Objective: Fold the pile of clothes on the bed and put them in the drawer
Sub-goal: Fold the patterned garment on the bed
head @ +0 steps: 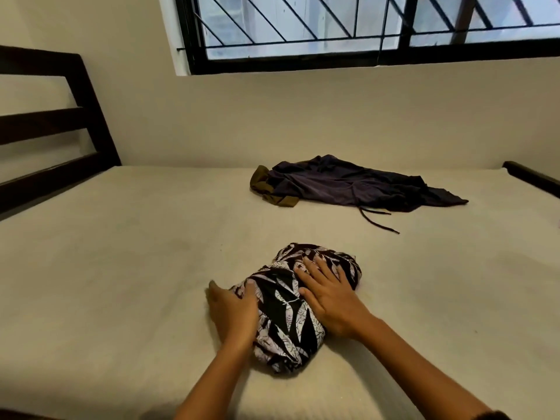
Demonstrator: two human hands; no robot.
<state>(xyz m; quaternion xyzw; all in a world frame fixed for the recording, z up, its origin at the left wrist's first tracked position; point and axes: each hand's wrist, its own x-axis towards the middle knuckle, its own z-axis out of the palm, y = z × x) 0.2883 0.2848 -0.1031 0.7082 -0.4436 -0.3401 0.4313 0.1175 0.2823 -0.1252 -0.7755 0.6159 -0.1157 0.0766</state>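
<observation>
Right fingers [315, 268] straight & a bit spread, lying flat on top of the folded shirt [285, 322], holding nothing, just pressing down. The right hand [330, 301] covers the upper right part of the bundle, palm down, forearm running off the bottom right corner. The left hand [233, 313] sits against the bundle's left edge, fingers [218, 295] extended & relaxed, not curled round the cloth, w/ the thumb resting on the fabric; its forearm comes up from the bottom centre. The shirt is black w/ a pale leaf print, folded into a compact lumpy packet lying diagonally on the near-middle of the bed [121, 253], betw. the two hands. Farther back, well apart from it and toward the wall, lies a loose heap of dark clothes [348, 183], navy/purple, unfolded, w/ an olive-brown piece [263, 186] sticking out at its left end & a dark drawstring [378, 222] trailing toward the near side. The mattress is plain cream. A dark wooden headboard [45, 125] w/ slats stands at left, another bit of dark frame [533, 177] shows at far right. Beige wall [272, 116] behind, w/ a black-framed barred window [333, 25] up top.
</observation>
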